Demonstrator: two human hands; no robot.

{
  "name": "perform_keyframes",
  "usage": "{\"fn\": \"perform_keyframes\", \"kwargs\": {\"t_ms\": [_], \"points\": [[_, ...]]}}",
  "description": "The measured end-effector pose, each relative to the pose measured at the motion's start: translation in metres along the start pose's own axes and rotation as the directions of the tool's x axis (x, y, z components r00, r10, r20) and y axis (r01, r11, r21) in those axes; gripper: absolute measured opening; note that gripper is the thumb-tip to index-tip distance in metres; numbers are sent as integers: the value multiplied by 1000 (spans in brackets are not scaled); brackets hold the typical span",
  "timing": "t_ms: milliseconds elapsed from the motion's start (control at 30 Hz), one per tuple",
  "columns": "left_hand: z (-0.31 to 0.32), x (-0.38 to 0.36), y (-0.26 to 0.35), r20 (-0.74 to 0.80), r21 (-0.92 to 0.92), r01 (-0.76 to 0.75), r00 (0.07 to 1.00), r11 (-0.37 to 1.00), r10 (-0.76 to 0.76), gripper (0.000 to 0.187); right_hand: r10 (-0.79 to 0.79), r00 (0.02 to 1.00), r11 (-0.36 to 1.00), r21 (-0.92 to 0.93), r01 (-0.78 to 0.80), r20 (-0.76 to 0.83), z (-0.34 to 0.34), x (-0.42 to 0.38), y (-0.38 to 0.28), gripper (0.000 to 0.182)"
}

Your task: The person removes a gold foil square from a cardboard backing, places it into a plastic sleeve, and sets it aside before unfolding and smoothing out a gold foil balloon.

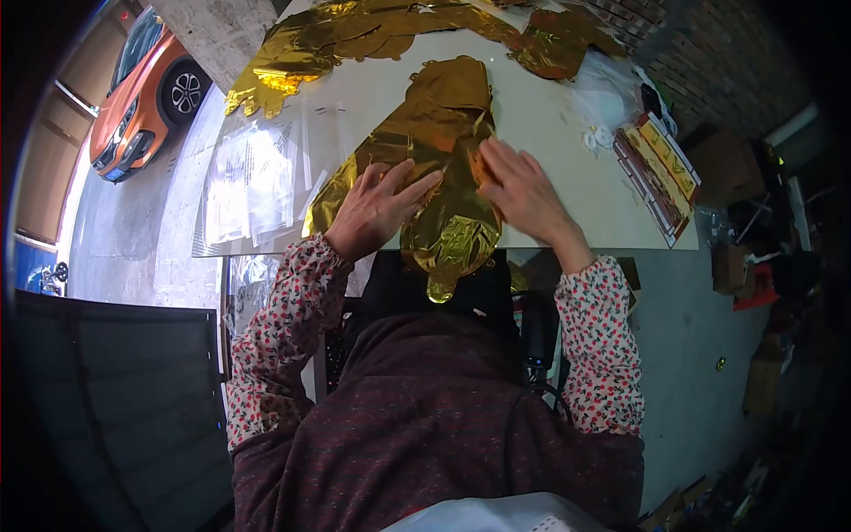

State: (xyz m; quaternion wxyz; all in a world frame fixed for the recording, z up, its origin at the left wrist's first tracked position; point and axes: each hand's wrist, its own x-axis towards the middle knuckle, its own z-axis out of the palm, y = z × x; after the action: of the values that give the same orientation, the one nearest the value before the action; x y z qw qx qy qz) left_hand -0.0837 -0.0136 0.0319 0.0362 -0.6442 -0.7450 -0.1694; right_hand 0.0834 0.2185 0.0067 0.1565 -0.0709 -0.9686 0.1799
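Observation:
A gold foil balloon (pixel 450 129), uninflated and creased, lies before me on the white table (pixel 550 115). Its rounded lower end with a small tab hangs over the near edge. My left hand (pixel 377 206) rests on the foil's left side, fingers spread and pointing up and right. On the other side, my right hand (pixel 525 191) presses the foil's right edge with its fingers stretched out. Neither hand is wrapped round anything. What lies under the palms and the right fingertips is hidden.
More gold foil pieces (pixel 355 40) spread along the table's far side. Clear plastic bags (pixel 253 182) lie at the left, with a clear plastic bundle (pixel 607 89) at the far right. Printed cards (pixel 658 177) sit by the right edge. An orange car (pixel 142 97) stands beyond.

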Motion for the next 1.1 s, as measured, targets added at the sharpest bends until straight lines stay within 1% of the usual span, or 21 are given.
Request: {"fn": "perform_keyframes", "kwargs": {"t_ms": [67, 100, 200, 300, 400, 433, 533, 567, 600, 667, 767, 867, 967, 1067, 1100], "points": [[1, 0, 0, -12, -6, -7, 1000, 1000, 7, 58, -28, 994, 992, -123, 41, 107, -5, -13, -15, 65], [-1, 1, 1, 3, -33, 7, 1000, 999, -7, 61, -39, 996, 992, -114, 48, 80, -5, -16, -18, 66], [-3, 1, 3, 26, -27, 27, 999, 999, -26, 61, -68, 991, 987, -135, 84, 117, -10, -23, -31, 69], [1, -1, -1, 18, -26, 19, 1000, 999, -18, 59, -135, 976, 975, -151, 161, 170, -6, -36, -52, 72], [1, -2, 0, 32, 5, 15, 999, 1000, -16, 54, -143, 972, 982, -98, 163, 185, -8, -45, -68, 74], [2, -2, -1, 19, 7, 1, 1000, 1000, -1, 51, -188, 973, 979, -56, 197, 138, -9, -48, -73, 72], [4, -2, -4, -15, 18, -33, 999, 999, 33, 44, -263, 962, 964, 67, 259, 78, -17, -37, -63, 66], [4, -2, -4, -18, 20, -35, 999, 999, 35, 44, -228, 972, 969, 87, 232, -55, -23, -24, -57, 61], [4, -2, -4, -18, 22, -40, 999, 999, 40, 44, -161, 984, 987, 13, 163, -76, -19, -12, -39, 58], [3, -3, -2, -13, 10, -40, 999, 999, 40, 44, -40, 994, 999, 29, 43, -102, -13, 16, -3, 58], [1, 0, -2, -12, 18, -55, 998, 998, 55, 44, 39, 998, 992, -119, -32, 54, 5, 54, 35, 59], [2, -1, -4, -7, 30, -62, 998, 998, 62, 45, 113, 992, 974, -202, -101, 49, 8, 76, 52, 61], [3, -2, -3, 4, 32, -48, 999, 998, 48, 47, 174, 985, 958, -228, -172, -11, -1, 81, 50, 62], [1, -1, -1, 23, 30, -27, 999, 999, 27, 49, 66, 997, 991, -117, -68, -27, -7, 57, 16, 63], [1, -1, -1, 25, 32, -26, 999, 999, 25, 49, 37, 999, 993, -110, -37, -1, -8, 42, 4, 63]]}}
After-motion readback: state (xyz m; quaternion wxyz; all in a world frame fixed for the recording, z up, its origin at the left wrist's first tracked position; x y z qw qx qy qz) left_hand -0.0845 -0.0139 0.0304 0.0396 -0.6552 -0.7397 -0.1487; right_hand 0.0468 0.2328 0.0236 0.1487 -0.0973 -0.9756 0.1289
